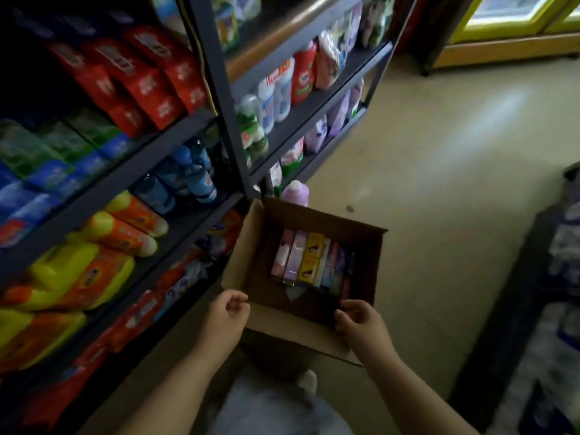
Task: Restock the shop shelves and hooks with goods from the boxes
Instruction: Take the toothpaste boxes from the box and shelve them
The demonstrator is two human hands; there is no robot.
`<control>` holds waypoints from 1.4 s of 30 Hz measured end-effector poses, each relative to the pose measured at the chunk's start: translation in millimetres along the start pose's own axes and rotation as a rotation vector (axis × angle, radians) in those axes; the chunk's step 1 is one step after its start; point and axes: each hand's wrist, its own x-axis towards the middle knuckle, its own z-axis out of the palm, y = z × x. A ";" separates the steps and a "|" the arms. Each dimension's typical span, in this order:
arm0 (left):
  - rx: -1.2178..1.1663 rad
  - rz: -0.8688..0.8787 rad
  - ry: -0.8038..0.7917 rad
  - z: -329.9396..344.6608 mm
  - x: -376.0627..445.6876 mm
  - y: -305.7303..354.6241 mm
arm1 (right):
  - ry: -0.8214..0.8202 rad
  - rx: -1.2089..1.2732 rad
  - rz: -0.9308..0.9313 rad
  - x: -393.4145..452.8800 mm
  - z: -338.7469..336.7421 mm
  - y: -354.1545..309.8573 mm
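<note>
1. Your left hand [227, 309] hovers at the near-left corner of the cardboard box [361, 246], fingers curled, holding nothing.
2. Your right hand [357, 318] has its curled fingers on the box's near rim.
3. The box sits open on the floor [439, 183] beside the shelves [219, 89].
4. Slim packets [309, 262] stand in a row inside it.

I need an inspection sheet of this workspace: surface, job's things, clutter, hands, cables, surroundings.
Surface: beige floor, small dark spot.
Job's things: open cardboard box on the floor; a row of slim coloured packs inside.
Clutter: nothing seen.
Hands: left hand curled at the box's near left corner; right hand grips the near right edge.
Cables: nothing seen.
Surroundings: dark shelves with bottles and pouches, left.
</note>
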 end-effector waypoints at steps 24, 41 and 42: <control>0.117 0.116 -0.108 181.7 477.3 -178.3 | -0.023 -0.077 -0.417 429.0 196.5 123.0; -0.235 -0.155 -0.164 225.4 472.4 -247.0 | 0.013 0.173 -0.425 409.1 202.6 159.7; -0.262 -0.167 -0.164 224.4 470.6 -247.3 | 0.006 0.188 -0.418 408.5 202.7 158.9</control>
